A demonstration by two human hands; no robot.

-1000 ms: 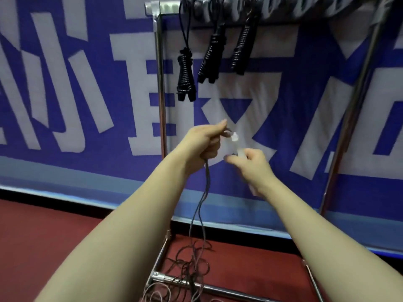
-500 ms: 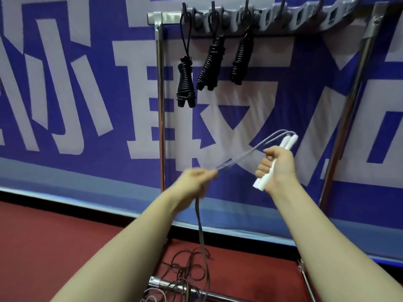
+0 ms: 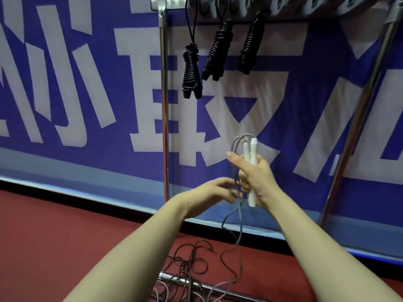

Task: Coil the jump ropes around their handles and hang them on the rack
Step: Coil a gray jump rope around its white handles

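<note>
My right hand (image 3: 256, 179) grips two white jump rope handles (image 3: 250, 153) side by side, held upright. Their grey cord (image 3: 236, 142) loops out of the handle tops and runs down past my fingers to the floor. My left hand (image 3: 216, 190) is just left of the handles with fingers spread, touching the hanging cord (image 3: 239, 219). Three black jump ropes (image 3: 192, 70), coiled around their handles, hang from hooks on the metal rack (image 3: 164, 105) above.
A tangle of dark and pale ropes (image 3: 189, 264) lies on the red floor over the rack's bottom bar (image 3: 172, 277). The rack's right post (image 3: 357, 118) slants up at the right. A blue banner with white characters hangs behind.
My right hand turned the white handles upright and moved left and down. My left hand let the taut cord slacken and came up beside the handles with fingers spread.
</note>
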